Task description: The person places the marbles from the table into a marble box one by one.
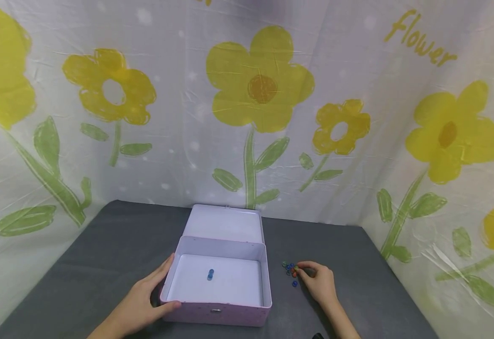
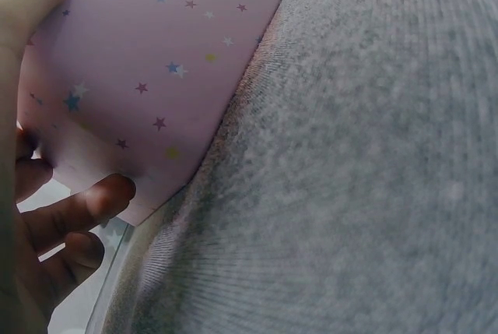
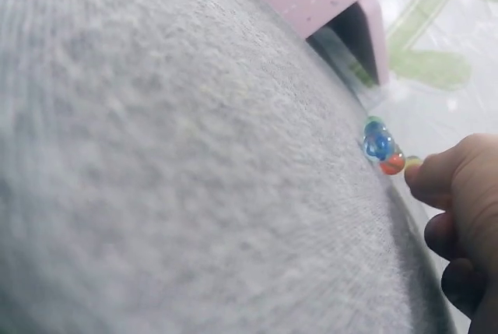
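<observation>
A pink tin box (image 1: 216,314) printed with small stars stands with its lid (image 1: 225,223) folded back. My left hand (image 1: 139,297) holds the box by its near left corner, thumb on the front rim and fingers along the left wall. Inside, blue glass marbles (image 1: 211,274) lie on the white floor; a reflection may make them look like more. Right of the box, my right hand (image 1: 320,282) pinches a yellowish marble (image 3: 412,161) between thumb and forefinger. It is at the edge of a small cluster of blue, green and orange marbles (image 3: 379,145).
One blue marble (image 1: 295,283) lies apart, nearer to me than the cluster. A dark grey cloth (image 1: 103,263) covers the table. Behind and beside it hang white sheets (image 1: 179,155) with yellow flowers. A small black object (image 1: 318,335) shows at the bottom edge.
</observation>
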The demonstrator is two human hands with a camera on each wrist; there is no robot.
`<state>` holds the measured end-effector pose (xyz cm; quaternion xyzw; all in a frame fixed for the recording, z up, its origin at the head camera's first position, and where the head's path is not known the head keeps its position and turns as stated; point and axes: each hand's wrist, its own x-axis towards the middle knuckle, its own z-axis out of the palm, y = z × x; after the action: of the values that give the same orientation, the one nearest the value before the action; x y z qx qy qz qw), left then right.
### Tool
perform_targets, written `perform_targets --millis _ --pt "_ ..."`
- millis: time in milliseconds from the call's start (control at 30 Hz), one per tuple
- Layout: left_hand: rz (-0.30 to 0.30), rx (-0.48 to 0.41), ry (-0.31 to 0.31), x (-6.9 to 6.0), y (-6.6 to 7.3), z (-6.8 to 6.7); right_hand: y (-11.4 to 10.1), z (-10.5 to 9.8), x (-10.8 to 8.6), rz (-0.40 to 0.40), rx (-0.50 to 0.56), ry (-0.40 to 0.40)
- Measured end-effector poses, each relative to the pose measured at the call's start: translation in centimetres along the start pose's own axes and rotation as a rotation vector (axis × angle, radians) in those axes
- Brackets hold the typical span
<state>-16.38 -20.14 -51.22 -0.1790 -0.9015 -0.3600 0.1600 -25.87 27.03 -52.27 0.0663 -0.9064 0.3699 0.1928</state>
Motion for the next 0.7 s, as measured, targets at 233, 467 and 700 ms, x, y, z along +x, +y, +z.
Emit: perform_targets --millis 233,467,700 --pt "-0.008 -0.020 -0.007 0.1 0.2 0.0 -0.8 -0.4 0.1 0.007 0.070 0.026" --pt "-0.007 -0.013 -0.006 0.1 -0.1 0.2 -2.8 -1.2 0.4 0.057 0.135 0.056" --pt "0.003 0.008 0.004 0.0 0.0 0.1 -5.8 -3.1 1.7 0.064 0.244 0.087"
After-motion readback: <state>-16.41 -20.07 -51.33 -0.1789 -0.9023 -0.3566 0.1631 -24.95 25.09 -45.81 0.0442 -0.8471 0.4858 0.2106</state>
